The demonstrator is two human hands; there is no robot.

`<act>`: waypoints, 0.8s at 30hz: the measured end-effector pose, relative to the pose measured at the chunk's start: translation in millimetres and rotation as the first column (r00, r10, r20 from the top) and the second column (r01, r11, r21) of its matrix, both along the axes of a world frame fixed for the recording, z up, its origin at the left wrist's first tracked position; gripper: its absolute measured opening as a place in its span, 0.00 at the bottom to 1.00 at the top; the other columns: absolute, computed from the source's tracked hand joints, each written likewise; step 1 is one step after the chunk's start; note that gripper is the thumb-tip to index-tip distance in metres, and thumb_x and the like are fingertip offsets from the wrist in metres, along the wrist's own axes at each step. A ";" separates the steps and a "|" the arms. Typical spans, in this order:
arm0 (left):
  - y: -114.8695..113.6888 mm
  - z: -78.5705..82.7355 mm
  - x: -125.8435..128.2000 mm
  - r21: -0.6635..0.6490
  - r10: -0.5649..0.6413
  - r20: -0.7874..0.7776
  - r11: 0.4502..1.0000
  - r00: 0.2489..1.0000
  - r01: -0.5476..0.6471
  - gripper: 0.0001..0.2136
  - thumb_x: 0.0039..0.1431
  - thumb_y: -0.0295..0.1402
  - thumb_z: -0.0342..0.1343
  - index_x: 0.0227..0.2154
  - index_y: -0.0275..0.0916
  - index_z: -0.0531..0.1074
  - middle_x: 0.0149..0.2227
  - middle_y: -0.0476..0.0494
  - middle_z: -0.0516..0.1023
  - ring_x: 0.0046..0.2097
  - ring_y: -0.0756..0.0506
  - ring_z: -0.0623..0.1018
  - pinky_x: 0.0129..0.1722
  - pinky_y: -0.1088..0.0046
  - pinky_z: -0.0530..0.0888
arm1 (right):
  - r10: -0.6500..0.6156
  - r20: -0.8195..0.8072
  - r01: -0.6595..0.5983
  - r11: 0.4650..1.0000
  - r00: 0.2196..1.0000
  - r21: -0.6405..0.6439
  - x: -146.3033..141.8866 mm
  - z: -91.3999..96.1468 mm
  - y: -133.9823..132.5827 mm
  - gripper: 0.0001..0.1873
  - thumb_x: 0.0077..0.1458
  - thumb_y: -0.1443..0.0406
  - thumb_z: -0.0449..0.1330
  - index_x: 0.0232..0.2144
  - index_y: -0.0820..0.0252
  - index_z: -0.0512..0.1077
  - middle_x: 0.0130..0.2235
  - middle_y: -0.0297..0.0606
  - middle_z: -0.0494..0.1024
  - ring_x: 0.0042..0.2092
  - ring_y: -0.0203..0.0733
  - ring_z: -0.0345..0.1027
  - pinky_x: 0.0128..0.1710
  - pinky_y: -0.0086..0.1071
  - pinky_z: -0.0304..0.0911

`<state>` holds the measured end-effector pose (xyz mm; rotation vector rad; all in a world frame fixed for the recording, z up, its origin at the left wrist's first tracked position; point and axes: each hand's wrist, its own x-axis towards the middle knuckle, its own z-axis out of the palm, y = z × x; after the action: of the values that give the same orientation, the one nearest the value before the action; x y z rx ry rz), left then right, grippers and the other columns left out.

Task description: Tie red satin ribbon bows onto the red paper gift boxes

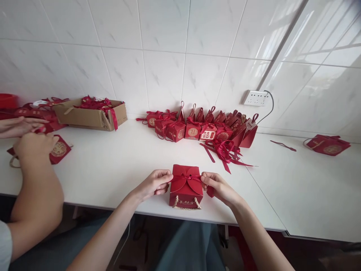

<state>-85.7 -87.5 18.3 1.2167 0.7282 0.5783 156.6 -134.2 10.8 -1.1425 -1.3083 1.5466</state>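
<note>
A red gift box (186,192) stands in front of me near the table's front edge, its curved top flaps folded together. Across its top runs a red ribbon (183,177), crossed or knotted at the middle. My left hand (158,182) pinches the ribbon at the box's left side. On the right side my right hand (216,184) pinches the other end, with a tail of ribbon hanging below the fingers. A twisted cream cord handle (187,207) droops over the box's front face.
Behind the box, several finished red boxes (193,131) line the wall, with loose ribbons (224,150) before them. A cardboard carton (87,118) of ribbons stands left. A co-worker's hands (36,145) handle another box at far left. One red box (328,146) sits far right.
</note>
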 end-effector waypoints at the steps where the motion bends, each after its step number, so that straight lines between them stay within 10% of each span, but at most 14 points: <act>1: 1.0 -1.4 -1.2 0.002 -0.002 -0.001 1.000 1.000 0.002 0.22 0.49 0.46 0.60 0.18 0.39 0.54 0.14 0.60 0.49 0.16 0.57 0.53 0.17 0.79 0.49 | 0.001 -0.039 -0.002 1.000 0.999 -0.003 1.0 -2.0 -0.3 0.19 0.50 0.52 0.60 0.20 0.59 0.62 0.21 0.30 0.66 0.21 0.30 0.51 0.20 0.27 0.42; 11: 8.0 -17.8 -9.9 0.057 0.010 -0.017 0.998 1.000 -0.009 0.20 0.50 0.45 0.58 0.17 0.38 0.57 0.15 0.53 0.64 0.19 0.54 0.63 0.21 0.76 0.53 | 0.046 -0.129 -0.046 0.999 0.991 0.003 10.0 -12.5 -4.6 0.17 0.53 0.55 0.60 0.20 0.59 0.63 0.22 0.31 0.67 0.24 0.32 0.55 0.26 0.28 0.50; 24: 14.2 14.8 -10.4 0.159 -0.165 -0.254 0.965 0.953 0.210 0.17 0.55 0.45 0.55 0.22 0.36 0.65 0.19 0.48 0.74 0.22 0.51 0.71 0.22 0.78 0.60 | 0.014 0.011 -0.014 1.000 1.000 0.004 -1.4 6.6 -1.5 0.23 0.55 0.49 0.55 0.20 0.61 0.62 0.22 0.31 0.67 0.24 0.31 0.59 0.24 0.26 0.52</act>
<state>-96.1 -73.3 33.0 1.5283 0.7612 0.3485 155.2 -135.7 17.4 -1.1432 -1.3293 1.5488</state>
